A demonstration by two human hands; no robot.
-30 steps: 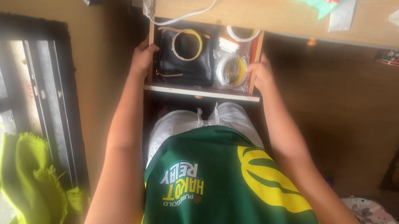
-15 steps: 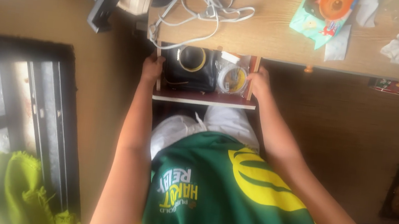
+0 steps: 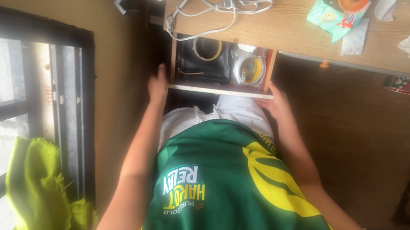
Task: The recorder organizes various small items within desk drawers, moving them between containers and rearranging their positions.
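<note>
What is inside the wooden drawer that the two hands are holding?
The drawer holds a black pouch with a yellow-rimmed ring on it, and a clear bag of rings. The desk top hides the drawer's back part.

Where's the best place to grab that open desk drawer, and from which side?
Probably the drawer is best gripped at its pale front panel, at the two outer corners, coming from the seated side. That edge juts clear of the desk, while the rest sits under the top. The left hand and right hand already sit at those corners, so an even two-handed grip looks natural.
</note>
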